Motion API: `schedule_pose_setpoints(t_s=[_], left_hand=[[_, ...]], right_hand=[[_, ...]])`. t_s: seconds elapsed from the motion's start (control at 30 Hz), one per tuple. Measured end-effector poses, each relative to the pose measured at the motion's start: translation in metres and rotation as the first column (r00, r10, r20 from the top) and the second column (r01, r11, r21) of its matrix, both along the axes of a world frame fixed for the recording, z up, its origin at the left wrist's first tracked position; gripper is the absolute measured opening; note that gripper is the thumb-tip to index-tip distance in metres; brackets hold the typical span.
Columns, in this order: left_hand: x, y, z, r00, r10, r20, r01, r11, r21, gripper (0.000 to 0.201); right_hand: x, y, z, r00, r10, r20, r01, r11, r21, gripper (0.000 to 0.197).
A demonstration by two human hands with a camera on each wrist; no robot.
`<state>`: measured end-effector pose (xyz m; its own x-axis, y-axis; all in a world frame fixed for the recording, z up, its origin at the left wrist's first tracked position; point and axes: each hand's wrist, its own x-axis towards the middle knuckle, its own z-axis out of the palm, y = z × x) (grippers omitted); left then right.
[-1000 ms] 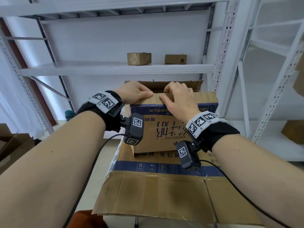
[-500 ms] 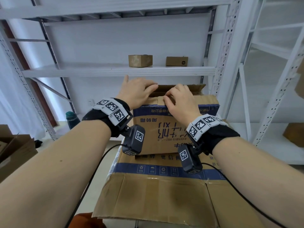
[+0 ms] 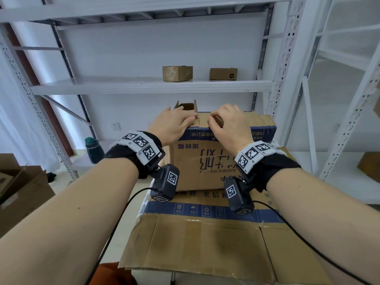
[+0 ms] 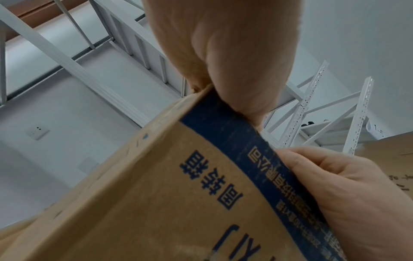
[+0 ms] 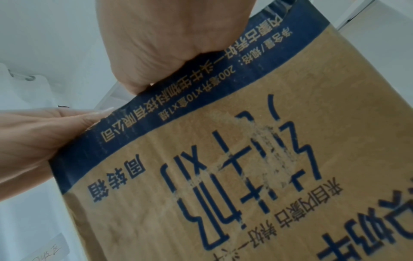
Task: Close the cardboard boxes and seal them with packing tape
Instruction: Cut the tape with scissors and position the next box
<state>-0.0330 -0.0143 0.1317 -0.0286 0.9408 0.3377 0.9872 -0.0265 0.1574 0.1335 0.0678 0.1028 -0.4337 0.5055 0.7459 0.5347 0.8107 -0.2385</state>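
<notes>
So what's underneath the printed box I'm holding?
The printed box sits on a bigger cardboard box with taped flaps. Whatever supports that one is hidden.

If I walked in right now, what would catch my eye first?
Two bare hands, left hand and right hand, meeting on top of a brown cardboard box with blue upside-down print, pressing its flaps shut. It sits on a bigger flattened carton. Behind, two small boxes stand on a white metal shelf.
</notes>
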Motion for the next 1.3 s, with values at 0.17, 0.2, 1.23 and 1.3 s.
schedule_pose_setpoints(t_s=[0.17,0.2,1.23,1.3], left_hand=[[0.002,0.001,-0.004,0.999,0.024,0.042,-0.023,1.000,-0.016,0.044],[0.002,0.002,-0.005,0.999,0.026,0.042,-0.025,1.000,-0.014,0.046],[0.017,-0.008,0.007,0.992,0.073,-0.100,-0.093,0.974,-0.206,0.063],[0.018,-0.006,0.010,0.990,0.088,-0.111,-0.112,0.966,-0.231,0.067]], right_hand=[[0.003,-0.001,-0.001,1.000,0.020,0.017,-0.019,0.999,-0.048,0.020],[0.003,0.000,-0.001,0.999,0.027,0.021,-0.026,0.998,-0.049,0.020],[0.058,0.040,0.002,0.898,-0.415,-0.146,0.267,0.777,-0.570,0.038],[0.057,0.042,0.002,0.907,-0.404,-0.119,0.271,0.777,-0.569,0.038]])
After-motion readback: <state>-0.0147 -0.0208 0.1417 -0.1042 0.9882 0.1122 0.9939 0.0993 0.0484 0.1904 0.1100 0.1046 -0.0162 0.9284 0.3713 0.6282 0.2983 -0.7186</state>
